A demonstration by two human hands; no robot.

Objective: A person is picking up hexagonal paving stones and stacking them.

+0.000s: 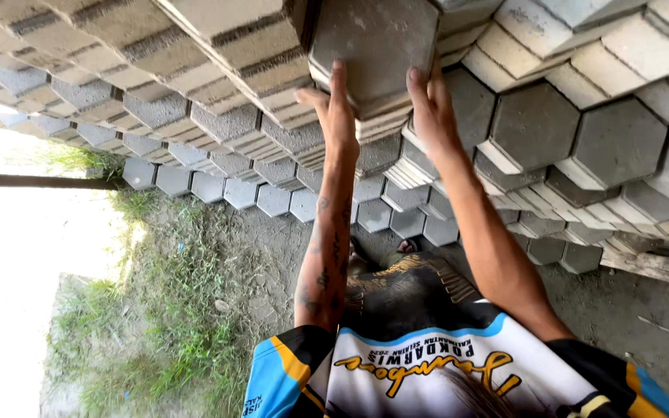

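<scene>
Stacked hexagonal pavers fill the yard above bare dirt – one grey hexagonal paver is gripped from both sides, left hand and right hand apart, pressed flat to its edges so its weight is shared.

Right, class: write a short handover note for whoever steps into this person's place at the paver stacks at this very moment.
Left hand: fingers stretched out, pressed to the left lower edge of a grey hexagonal paving block.
Right hand: the same on its right lower edge, so both hands carry the block.
Block: raised at arm's length against the stacked hexagonal pavers, which run in rows to both sides.
Done: many rows stand stacked.
Left: this block is in hand, not released; whether it is going on or coming off cannot be told.
Underfoot: bare dirt, grass to the left.
</scene>
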